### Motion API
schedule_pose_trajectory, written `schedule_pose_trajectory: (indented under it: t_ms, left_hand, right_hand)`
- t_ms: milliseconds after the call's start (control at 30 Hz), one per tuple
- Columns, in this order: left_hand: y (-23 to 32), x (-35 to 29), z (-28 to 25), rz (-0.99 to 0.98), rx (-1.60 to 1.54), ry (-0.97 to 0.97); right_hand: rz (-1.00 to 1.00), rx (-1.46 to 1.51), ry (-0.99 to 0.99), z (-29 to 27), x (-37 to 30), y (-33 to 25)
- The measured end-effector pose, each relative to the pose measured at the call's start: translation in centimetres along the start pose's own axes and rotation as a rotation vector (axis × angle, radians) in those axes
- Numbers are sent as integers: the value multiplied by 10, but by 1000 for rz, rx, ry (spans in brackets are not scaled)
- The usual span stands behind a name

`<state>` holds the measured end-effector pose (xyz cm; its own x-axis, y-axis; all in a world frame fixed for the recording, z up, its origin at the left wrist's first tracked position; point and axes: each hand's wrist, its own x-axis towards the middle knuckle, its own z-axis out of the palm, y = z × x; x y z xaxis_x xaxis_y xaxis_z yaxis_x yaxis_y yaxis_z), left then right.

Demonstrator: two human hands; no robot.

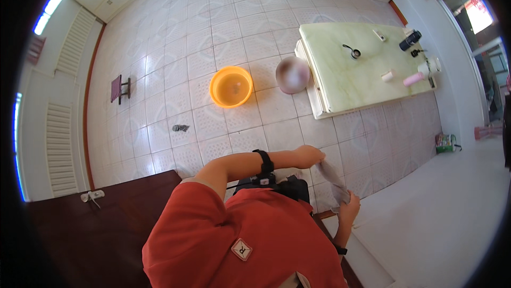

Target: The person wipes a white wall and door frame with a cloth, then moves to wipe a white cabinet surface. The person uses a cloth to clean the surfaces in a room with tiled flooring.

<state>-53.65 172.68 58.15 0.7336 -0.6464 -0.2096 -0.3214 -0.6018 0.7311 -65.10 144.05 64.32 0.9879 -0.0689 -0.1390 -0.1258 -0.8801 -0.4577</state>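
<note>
Where the red shirt [255, 240] ends at the person's right, the right hand [350, 205] has its fingers closed on the near end of a pale grey cloth [333, 178]. Cloth is off the floor, ahead and to the right of the body, strung between the two hands. Long axis: slanting, from near right to far left; near end points back toward the right forearm, far end toward the left hand [307, 156]. Left grip: fingers curled shut around that far end; exact finger placement and amount of cloth inside cannot be told. Right grip likewise closed, no visible gap. Key relation: the span lies directly between the grips, right hand nearer the body, left hand nearer the basins. Beyond, on the tiles: a crumpled dark grey piece of fabric [181, 128], well to the left; then an orange basin [232, 105], ahead and left of the left hand; farther, a pinkish basin [278, 73], contents blurred, just beside the green-topped desk [340, 86].
</note>
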Motion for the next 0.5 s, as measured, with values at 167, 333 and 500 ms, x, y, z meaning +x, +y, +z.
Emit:
schedule_pose_trajectory:
  t_ms: [167,333,500]
  left_hand:
    - [-67,-6,-66,-196,-53,138]
    - [-121,-22,-160,-345,-194,270]
    - [-167,-36,-245,-433,-184,443]
  right_hand:
    - [-87,4,-214,23,90,-32]
    - [-267,70,-284,54,209,-65]
    - [-397,178,-279,72,337,-144]
